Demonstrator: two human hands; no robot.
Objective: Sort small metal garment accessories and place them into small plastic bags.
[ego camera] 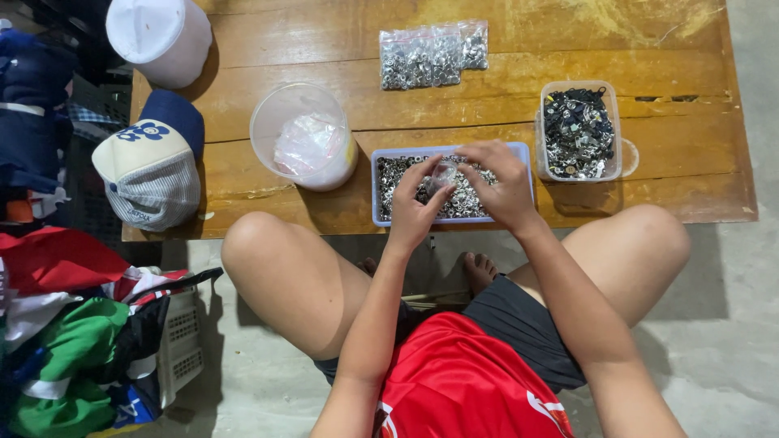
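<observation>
1. Left hand (pixel 415 212) and right hand (pixel 501 188), fingers curled, pinch a small clear plastic bag (pixel 443 173) together at frame centre.
2. Below it, a shallow rectangular tray (pixel 378 195) holds shiny metal rings.
3. Everything rests on a scratched, glossy wooden table (pixel 324 40).

The counter (pixel 268 49) is varnished wood, glossy but scuffed and worn in patches. The tray (pixel 377 191) looks like pale matt plastic, full of small shiny metal bits (pixel 471 199). Both hands (pixel 462 195) pinch a little clear bag (pixel 444 173), probably thin glossy plastic, hard to tell. The tub (pixel 302 134) is cloudy, smooth plastic. The cap (pixel 152 166) is cloth with mesh. The floor (pixel 730 324) is rough matt concrete.
</observation>
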